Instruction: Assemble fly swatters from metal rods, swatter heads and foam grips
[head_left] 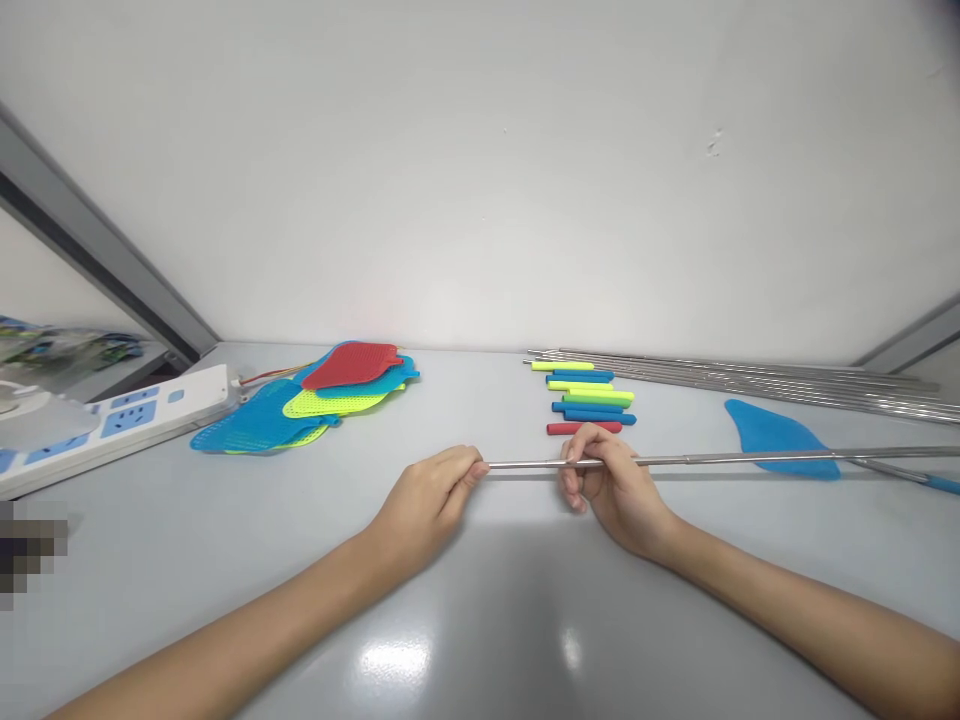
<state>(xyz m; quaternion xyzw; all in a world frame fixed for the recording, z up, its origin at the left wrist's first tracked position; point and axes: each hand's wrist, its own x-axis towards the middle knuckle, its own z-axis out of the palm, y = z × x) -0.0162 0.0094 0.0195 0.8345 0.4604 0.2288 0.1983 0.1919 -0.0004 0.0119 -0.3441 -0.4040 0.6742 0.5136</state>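
A thin telescopic metal rod (712, 459) runs level above the table from the middle out past the right edge. Its left end is closed in my left hand (431, 495), which hides the tip. Farther along, my right hand (619, 490) has its fingers curled round the same rod, slightly blurred. Just behind that hand lie several coloured handle sleeves (596, 398) in yellow, blue, green and red. Below and behind the rod on the right is a blue fly swatter (776, 435) with a metal stem, partly crossed by the rod.
Left of centre is a loose pile of fly swatter heads (352, 368), red, blue and yellow. A white power strip (165, 410) lies at the left edge. Several metal rods (787, 385) lie along the wall (480, 180) at the back right.
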